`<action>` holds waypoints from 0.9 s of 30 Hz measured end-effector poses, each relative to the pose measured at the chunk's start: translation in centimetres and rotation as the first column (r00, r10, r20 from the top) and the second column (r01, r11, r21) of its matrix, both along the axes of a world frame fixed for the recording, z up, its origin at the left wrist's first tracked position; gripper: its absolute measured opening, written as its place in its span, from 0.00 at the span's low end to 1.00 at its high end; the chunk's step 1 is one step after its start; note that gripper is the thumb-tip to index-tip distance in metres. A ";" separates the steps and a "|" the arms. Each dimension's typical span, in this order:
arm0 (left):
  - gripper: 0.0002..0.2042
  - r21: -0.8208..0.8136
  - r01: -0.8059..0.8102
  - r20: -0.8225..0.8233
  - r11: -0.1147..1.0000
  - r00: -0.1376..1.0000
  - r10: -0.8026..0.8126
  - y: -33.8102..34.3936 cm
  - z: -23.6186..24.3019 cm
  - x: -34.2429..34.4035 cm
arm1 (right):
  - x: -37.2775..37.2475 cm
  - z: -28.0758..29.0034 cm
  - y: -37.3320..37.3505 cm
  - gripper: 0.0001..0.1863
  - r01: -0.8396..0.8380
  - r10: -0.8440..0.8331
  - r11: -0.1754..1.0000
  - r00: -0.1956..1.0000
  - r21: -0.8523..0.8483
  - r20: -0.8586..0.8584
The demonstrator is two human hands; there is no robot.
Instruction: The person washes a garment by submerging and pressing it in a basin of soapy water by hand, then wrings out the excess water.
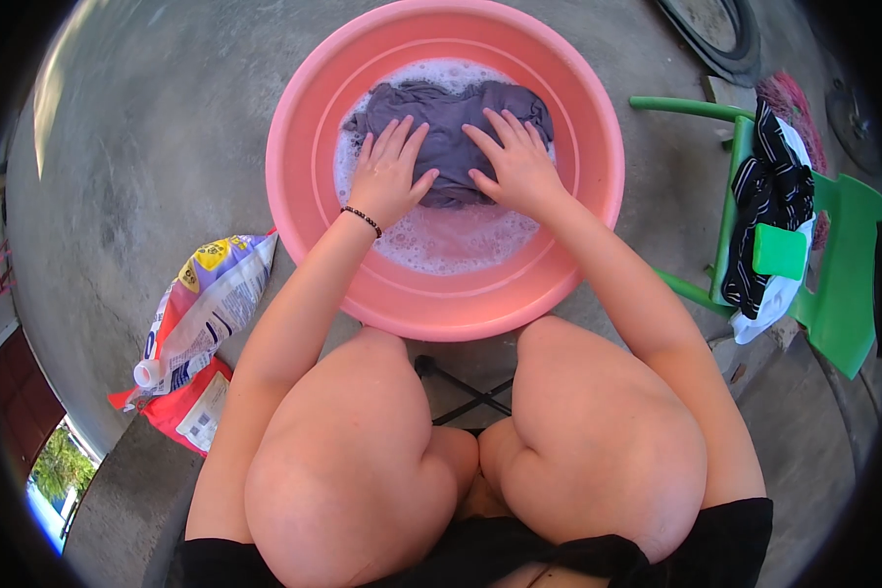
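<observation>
A round pink plastic basin (294, 176) holds soapy water (451, 250) and a bunched grey-purple cloth (461, 98), which sits in the upper part of the water. My left hand (387, 167), with a beaded bracelet at the wrist, lies on the cloth's left side with fingers spread. My right hand (519, 167) rests on its right side, fingers also apart and stretched out. Both palms face down, and neither hand grips the fabric.
At the left stand a purple detergent bag (211, 304) and a red bag (191, 412). A green chair (838, 284) at the right bears dark striped and white clothes (755, 206) and a green block (779, 250). A black hoop-like object (735, 59) lies at the upper right.
</observation>
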State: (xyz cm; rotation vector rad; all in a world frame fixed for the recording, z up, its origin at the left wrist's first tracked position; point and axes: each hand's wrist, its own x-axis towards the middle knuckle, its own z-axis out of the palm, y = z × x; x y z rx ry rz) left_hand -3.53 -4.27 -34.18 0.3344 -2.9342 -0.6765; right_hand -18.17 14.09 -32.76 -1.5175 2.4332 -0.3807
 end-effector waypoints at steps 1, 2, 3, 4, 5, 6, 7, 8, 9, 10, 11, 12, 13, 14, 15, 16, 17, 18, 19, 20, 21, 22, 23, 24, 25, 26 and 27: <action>0.32 -0.091 0.035 0.128 0.995 0.992 -0.023 0.4 -0.9 0.2 | 0.3 -0.9 0.0 0.33 -0.001 0.001 1.000 1.000 -0.001 0.000; 0.35 -0.173 0.083 0.254 0.981 0.966 -0.037 0.8 -1.6 0.4 | 0.6 -1.7 0.2 0.34 -0.013 0.015 0.993 1.000 0.121 -0.016; 0.35 -0.171 0.084 0.254 0.982 0.967 -0.039 0.9 -2.2 0.6 | 0.8 -2.4 0.3 0.36 -0.023 0.031 0.970 0.999 0.241 -0.030; 0.37 -0.171 0.097 0.297 0.981 0.954 -0.042 0.8 -2.8 1.0 | 0.8 -3.1 0.6 0.37 -0.041 0.049 0.945 0.999 0.324 -0.017; 0.38 -0.173 0.107 0.341 0.979 0.939 -0.043 0.7 -3.0 1.2 | 1.0 -3.3 0.7 0.37 -0.041 0.049 0.946 0.999 0.322 -0.016; 0.38 -0.174 0.108 0.342 0.979 0.939 -0.043 0.9 -3.3 1.4 | 1.1 -3.5 0.9 0.36 -0.055 0.052 0.941 0.998 0.334 0.017; 0.38 -0.200 0.111 0.338 0.973 0.940 -0.038 1.1 -3.5 1.7 | 1.2 -3.7 1.0 0.35 -0.069 0.055 0.936 0.997 0.344 0.050; 0.38 -0.226 0.115 0.334 0.967 0.942 -0.034 1.3 -3.4 1.8 | 1.3 -3.8 1.2 0.35 -0.068 0.055 0.937 0.997 0.344 0.049; 0.38 -0.227 0.115 0.333 0.967 0.942 -0.034 1.5 -3.5 1.8 | 1.4 -3.8 1.3 0.35 -0.083 0.051 0.920 0.994 0.384 0.094; 0.37 -0.222 0.128 0.374 0.966 0.927 -0.037 1.6 -3.5 1.8 | 1.5 -3.8 1.4 0.35 -0.100 0.045 0.901 0.989 0.423 0.138; 0.37 -0.215 0.142 0.414 0.966 0.909 -0.042 1.9 -2.9 1.6 | 1.7 -3.7 1.5 0.35 -0.098 0.044 0.900 0.990 0.424 0.137; 0.37 -0.214 0.144 0.413 0.966 0.910 -0.044 2.2 -2.4 1.3 | 2.0 -3.6 1.6 0.35 -0.118 0.058 0.880 0.988 0.460 0.141; 0.37 -0.156 0.156 0.509 0.975 0.859 -0.055 2.4 -2.0 0.9 | 2.3 -3.5 1.7 0.35 -0.137 0.073 0.857 0.987 0.497 0.146; 0.36 -0.099 0.161 0.599 0.982 0.798 -0.070 2.5 -1.3 0.6 | 2.6 -3.3 1.8 0.35 -0.143 0.084 0.856 0.987 0.497 0.139; 0.36 -0.098 0.161 0.598 0.982 0.798 -0.072 2.6 -1.2 0.5 | 2.9 -3.1 1.9 0.35 -0.142 0.083 0.856 0.987 0.498 0.138; 0.37 -0.036 0.168 0.660 0.985 0.744 -0.103 2.7 -1.0 0.4 | 3.2 -3.0 2.1 0.34 -0.156 0.091 0.839 0.985 0.521 0.148; 0.38 0.022 0.166 0.718 0.986 0.684 -0.131 2.6 -0.9 0.5 | 3.5 -2.6 1.8 0.33 -0.174 0.103 0.823 0.982 0.540 0.159; 0.38 0.020 0.164 0.719 0.986 0.683 -0.128 2.5 -1.2 0.9 | 3.6 -2.3 1.6 0.33 -0.176 0.105 0.824 0.981 0.538 0.160; 0.39 0.079 0.150 0.717 0.985 0.679 -0.161 2.4 -1.7 1.4 | 3.7 -1.9 1.3 0.33 -0.210 0.098 0.806 0.969 0.553 0.225; 0.40 0.140 0.138 0.711 0.980 0.675 -0.197 2.4 -1.9 1.7 | 3.7 -1.8 1.3 0.32 -0.243 0.086 0.787 0.954 0.567 0.289; 0.40 0.140 0.138 0.712 0.981 0.674 -0.196 2.5 -2.1 1.8 | 3.7 -1.8 1.3 0.32 -0.243 0.086 0.787 0.953 0.567 0.290; 0.40 0.189 0.136 0.710 0.973 0.666 -0.231 2.6 -2.3 2.1 | 3.7 -1.8 1.2 0.32 -0.267 0.071 0.772 0.938 0.577 0.339; 0.39 0.240 0.135 0.704 0.961 0.657 -0.268 2.8 -2.3 2.1 | 3.7 -1.9 1.4 0.32 -0.288 0.052 0.756 0.922 0.588 0.385; 0.40 0.294 0.106 0.701 0.950 0.652 -0.290 2.9 -2.3 2.2 | 3.7 -2.1 1.5 0.32 -0.287 0.050 0.756 0.922 0.589 0.385; 0.40 0.295 0.108 0.700 0.949 0.651 -0.292 2.9 -2.4 2.1 | 3.7 -2.4 1.6 0.33 -0.300 0.018 0.751 0.900 0.589 0.435; 0.41 0.368 0.078 0.753 0.927 0.560 -0.346 2.9 -2.2 1.7 | 3.6 -2.5 1.6 0.33 -0.314 -0.013 0.745 0.876 0.588 0.483; 0.42 0.435 0.039 0.790 0.900 0.462 -0.403 3.0 -2.1 1.4 | 3.4 -2.6 1.7 0.33 -0.313 -0.015 0.745 0.875 0.590 0.483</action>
